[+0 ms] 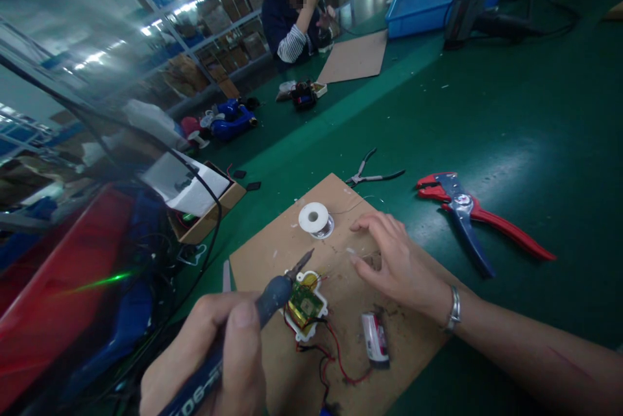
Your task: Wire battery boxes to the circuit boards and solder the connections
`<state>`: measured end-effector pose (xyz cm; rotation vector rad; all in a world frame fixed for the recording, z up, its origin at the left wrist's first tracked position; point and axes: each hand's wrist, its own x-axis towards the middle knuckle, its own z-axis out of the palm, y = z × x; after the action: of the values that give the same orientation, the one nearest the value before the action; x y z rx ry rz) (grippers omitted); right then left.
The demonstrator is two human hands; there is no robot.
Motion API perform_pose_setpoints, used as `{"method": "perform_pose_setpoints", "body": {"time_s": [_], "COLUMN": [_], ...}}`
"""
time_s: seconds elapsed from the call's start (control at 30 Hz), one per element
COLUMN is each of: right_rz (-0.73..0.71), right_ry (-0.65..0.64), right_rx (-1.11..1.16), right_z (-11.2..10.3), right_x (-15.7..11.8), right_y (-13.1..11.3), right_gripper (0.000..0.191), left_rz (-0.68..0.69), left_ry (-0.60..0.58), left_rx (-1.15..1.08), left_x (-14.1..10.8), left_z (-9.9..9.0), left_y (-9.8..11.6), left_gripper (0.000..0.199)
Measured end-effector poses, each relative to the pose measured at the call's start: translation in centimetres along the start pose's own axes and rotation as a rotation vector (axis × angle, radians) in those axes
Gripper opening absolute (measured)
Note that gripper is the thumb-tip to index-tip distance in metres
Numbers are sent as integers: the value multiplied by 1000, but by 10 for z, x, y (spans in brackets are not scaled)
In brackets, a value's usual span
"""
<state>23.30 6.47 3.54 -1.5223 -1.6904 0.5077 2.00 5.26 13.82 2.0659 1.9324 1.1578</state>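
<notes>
My left hand [214, 351] is wrapped round a soldering iron [275, 296], its tip raised over the top of a green circuit board [306, 305] in a white housing. Red and black wires [335, 344] run from the board toward a white cylindrical battery [374, 338]. My right hand [394, 260], a silver bracelet at its wrist, hovers over the brown board [272, 247] with thumb and fingers apart. Just left of its fingertips stands a white spool of solder [316, 219], a thin strand trailing from it.
Pliers [363, 177] and a red and blue wire stripper [462, 205] lie on the green table [535, 130]. An open cardboard box [209, 215] is at left. Across the table sits a person [292, 20] near a blue tray [423, 4].
</notes>
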Motion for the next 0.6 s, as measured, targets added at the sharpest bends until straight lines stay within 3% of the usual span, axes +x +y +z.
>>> {"method": "perform_pose_setpoints", "body": {"time_s": [0.07, 0.13, 0.2, 0.3, 0.47, 0.6], "right_rz": [-81, -184, -280, -308, -15, 433], "right_ry": [37, 1, -112, -285, -390, -573], "right_rx": [-12, -11, 11, 96, 249, 711], "right_z": [-5, -8, -6, 3, 14, 18], "right_x": [-1, -3, -7, -13, -19, -20], "right_y": [-4, -8, -11, -14, -26, -46], "right_gripper": [35, 23, 8, 15, 21, 25], "left_rz": [7, 25, 33, 51, 82, 82], "left_ry": [77, 129, 204, 322, 296, 245], "left_rx": [-22, -70, -152, -249, -243, -231], "left_x": [2, 4, 5, 2, -16, -33], "left_z": [-1, 0, 3, 7, -7, -26], "left_y": [-1, 1, 7, 15, 8, -13], "left_gripper": [27, 32, 37, 34, 28, 26]}}
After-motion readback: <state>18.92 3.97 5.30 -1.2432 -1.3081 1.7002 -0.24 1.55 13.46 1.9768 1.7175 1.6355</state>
